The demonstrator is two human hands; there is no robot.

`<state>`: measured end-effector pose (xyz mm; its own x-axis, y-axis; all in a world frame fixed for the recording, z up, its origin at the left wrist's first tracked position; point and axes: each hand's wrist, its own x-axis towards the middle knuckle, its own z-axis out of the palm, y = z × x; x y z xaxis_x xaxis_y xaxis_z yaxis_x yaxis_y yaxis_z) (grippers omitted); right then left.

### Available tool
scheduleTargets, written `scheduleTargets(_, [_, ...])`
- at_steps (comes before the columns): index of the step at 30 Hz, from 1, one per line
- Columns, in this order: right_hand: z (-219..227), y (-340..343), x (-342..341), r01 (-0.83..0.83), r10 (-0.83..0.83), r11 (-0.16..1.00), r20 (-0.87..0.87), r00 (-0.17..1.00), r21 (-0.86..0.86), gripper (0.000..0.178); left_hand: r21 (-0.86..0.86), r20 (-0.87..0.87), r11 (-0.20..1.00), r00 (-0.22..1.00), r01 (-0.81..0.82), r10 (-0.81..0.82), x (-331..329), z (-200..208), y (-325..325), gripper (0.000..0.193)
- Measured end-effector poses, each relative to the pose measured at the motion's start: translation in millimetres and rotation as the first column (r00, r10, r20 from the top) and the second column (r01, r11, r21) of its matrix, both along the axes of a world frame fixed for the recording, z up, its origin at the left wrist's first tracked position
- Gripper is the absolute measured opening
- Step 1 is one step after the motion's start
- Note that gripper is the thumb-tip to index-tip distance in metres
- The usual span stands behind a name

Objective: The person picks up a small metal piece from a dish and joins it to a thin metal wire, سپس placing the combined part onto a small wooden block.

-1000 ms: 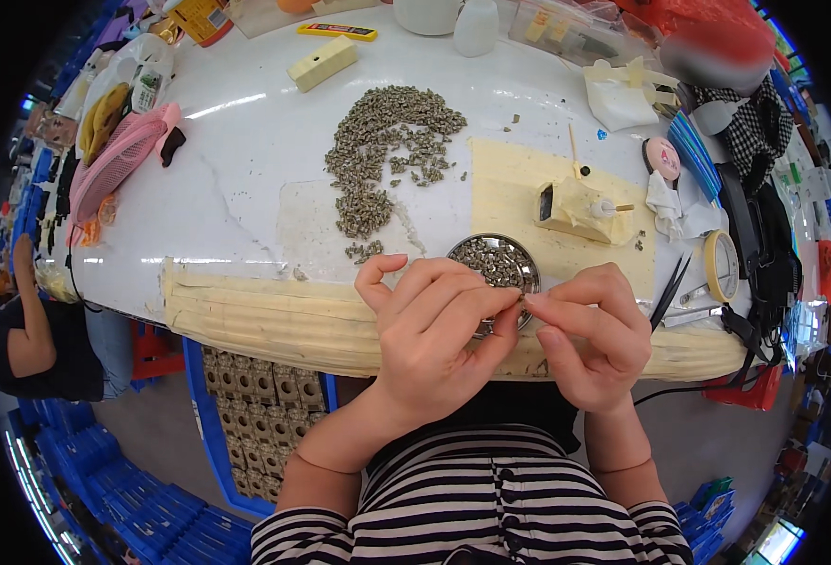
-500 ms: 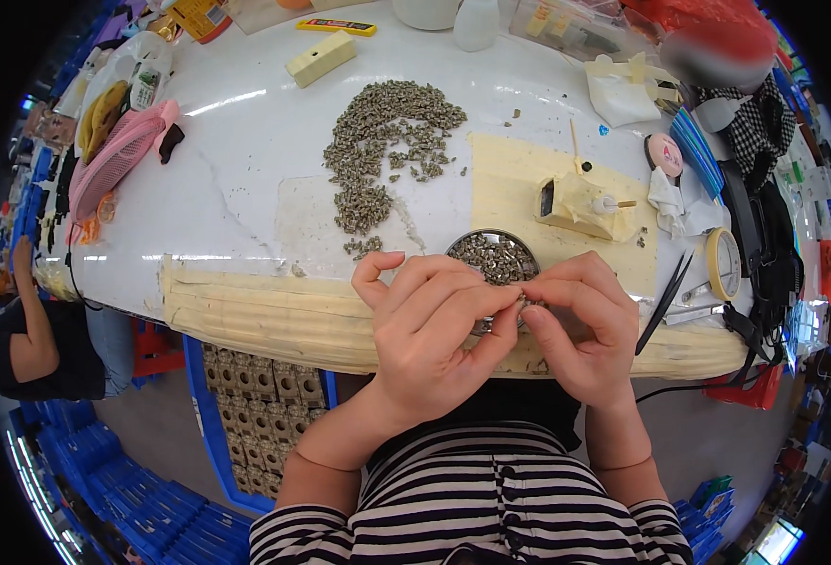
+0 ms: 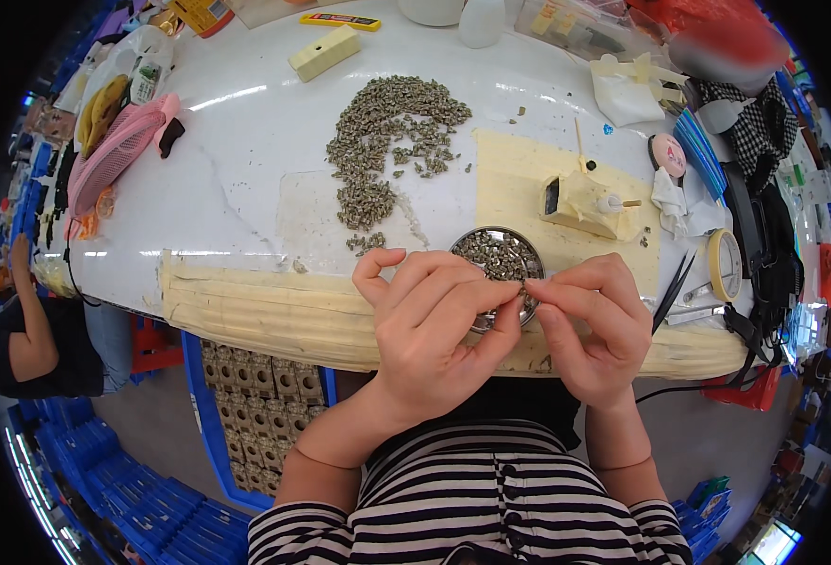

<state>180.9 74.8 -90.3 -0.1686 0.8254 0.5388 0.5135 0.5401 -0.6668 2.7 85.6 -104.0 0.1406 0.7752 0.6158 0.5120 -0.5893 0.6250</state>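
Observation:
Above the near rim of a round metal dish (image 3: 454, 247), my two hands meet fingertip to fingertip. My left hand (image 3: 439, 330) pinches with thumb and forefinger, its little finger raised and curled. My right hand (image 3: 604, 325) brings its forefinger to the same spot, with the thumb bent just below. Between the fingertips is a tiny metal part, mostly hidden. The dish holds many small silvery metal parts (image 3: 500, 252). Beyond it, to the left, a curved pile of similar parts (image 3: 364, 151) lies loose on the white tabletop (image 3: 236, 169).
Right of the dish stands a tape-wrapped block (image 3: 580, 209) with a stick in it. Black tweezers (image 3: 675, 292) and a tape roll (image 3: 723, 265) lie at the right. Padding (image 3: 265, 306) covers the table edge; below sits a blue crate (image 3: 210, 424) of metal blocks. Another person (image 3: 34, 353) sits far left.
My right hand has shifted slightly right, its thumb drawing back from the left fingertips. More of the dish shows between the hands. The view has moved slightly.

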Motion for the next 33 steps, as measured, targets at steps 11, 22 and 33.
scheduleTargets(11, [-1.7, -0.6, -0.6, 0.004, -0.009, 0.993, -0.045, 0.999, -0.115, 0.021, -0.004, -0.014, 1.000, 1.000, 0.006, -0.006, 0.0, 0.0, -1.5, 0.021])
scheduleTargets(22, [-0.5, 0.6, -0.5, -0.035, 0.022, 0.984, -0.080, 0.997, -0.172, 0.016, 0.024, -0.019, 0.999, 0.999, 0.037, -0.036, -0.7, 0.2, -1.2, 0.023])
scheduleTargets(33, [0.7, -0.7, -2.7, 0.039, -0.040, 0.999, -0.038, 0.998, -0.029, 0.023, -0.011, -0.036, 1.000, 0.999, 0.008, -0.008, 0.4, 1.2, -0.7, 0.021])
